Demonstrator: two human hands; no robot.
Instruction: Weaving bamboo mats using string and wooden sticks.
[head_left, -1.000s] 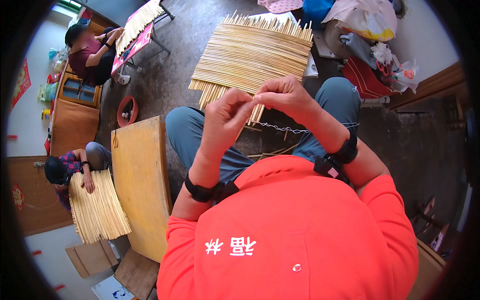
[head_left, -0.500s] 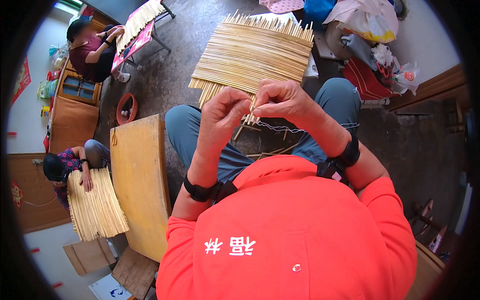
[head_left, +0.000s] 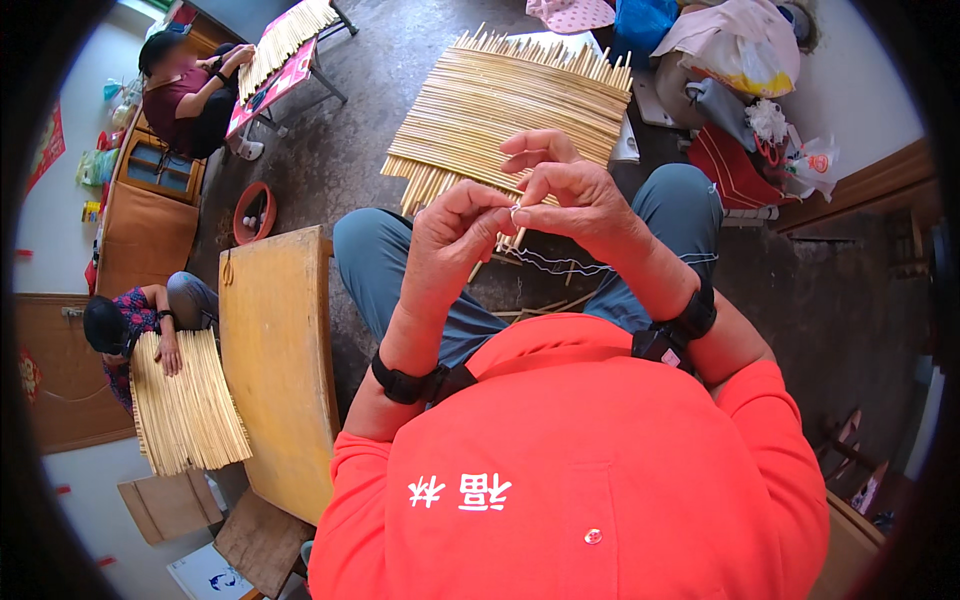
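Pale walls (head_left: pixel 62 235) flank a mottled grey floor (head_left: pixel 385 75) and a yellow wooden table (head_left: pixel 275 380).

From here, the mat of thin, straight sticks (head_left: pixel 510 110) at twelve is striped golden-tan, the thin twisted string (head_left: pixel 560 268) white, the round basin (head_left: pixel 242 226) at ten orange-red, the white-lettered fabric shirt (head_left: pixel 600 430) bright red at six.

Cannot trace white string (head_left: pixel 560 269) within the pinch of left hand (head_left: pixel 452 232) and right hand (head_left: pixel 583 196). Cannot see spotted pink cloth (head_left: pixel 570 13) beyond the top edge.
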